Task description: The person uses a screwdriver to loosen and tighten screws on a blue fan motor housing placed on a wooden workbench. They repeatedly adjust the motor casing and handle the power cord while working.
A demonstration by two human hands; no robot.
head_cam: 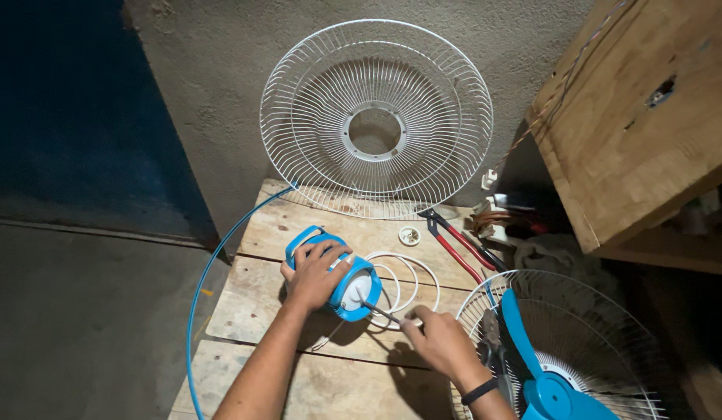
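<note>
On rough planks, left hand [314, 274] grips rounded plastic housing [341, 281].

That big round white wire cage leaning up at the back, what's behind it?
Behind the white fan guard is a rough grey wall, showing through the wires and the centre hole. The guard's bottom edge rests on the wooden bench. Nothing else shows through it.

surface: rough pale wooden plank bench [267, 311], gaps between boards
back edge: round white wire fan guard [375, 118], upright against wall
middle: blue plastic fan motor housing [339, 274], coiled white cord [407, 281], small white round cap [409, 235]
right: red-handled pliers [454, 243], white wire guard with blue fan blade [567, 350]
</note>
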